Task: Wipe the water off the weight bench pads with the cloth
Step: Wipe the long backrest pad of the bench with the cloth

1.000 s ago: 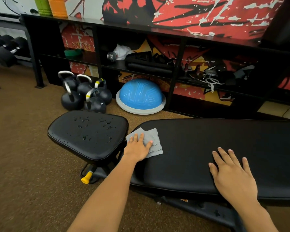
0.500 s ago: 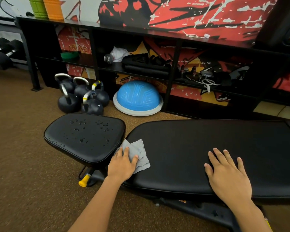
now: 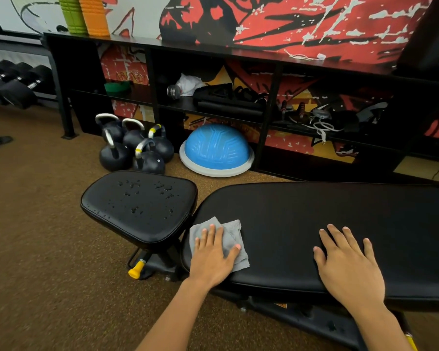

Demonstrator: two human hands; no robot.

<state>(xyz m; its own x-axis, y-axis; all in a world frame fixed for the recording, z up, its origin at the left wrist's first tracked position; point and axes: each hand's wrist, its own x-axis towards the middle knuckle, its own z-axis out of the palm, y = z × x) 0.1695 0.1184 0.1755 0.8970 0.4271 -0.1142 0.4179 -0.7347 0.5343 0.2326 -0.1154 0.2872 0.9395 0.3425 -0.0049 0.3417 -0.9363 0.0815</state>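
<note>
Under the head camera, the left hand (image 3: pixel 212 257) presses flat, fingers straight, on the grey cloth (image 3: pixel 235 236) at the long back pad's (image 3: pixel 340 219) left end. Wet droplets cover the seat pad (image 3: pixel 140 203), just leftward, nearest that hand. Flat and empty, the right hand (image 3: pixel 350 259) rests on the back pad.

Only the person's two forearms and hands show, rising from the bottom edge of the head view. Both forearms are bare: no sleeve or cuff reaches into sight below either wrist. The left hand (image 3: pixel 213 259) carries no glove, ring, watch or band. The right hand (image 3: pixel 350 267) is likewise bare, with nothing worn behind its fingers at the wrist. The fingernails on both hands are short and unpainted
</note>
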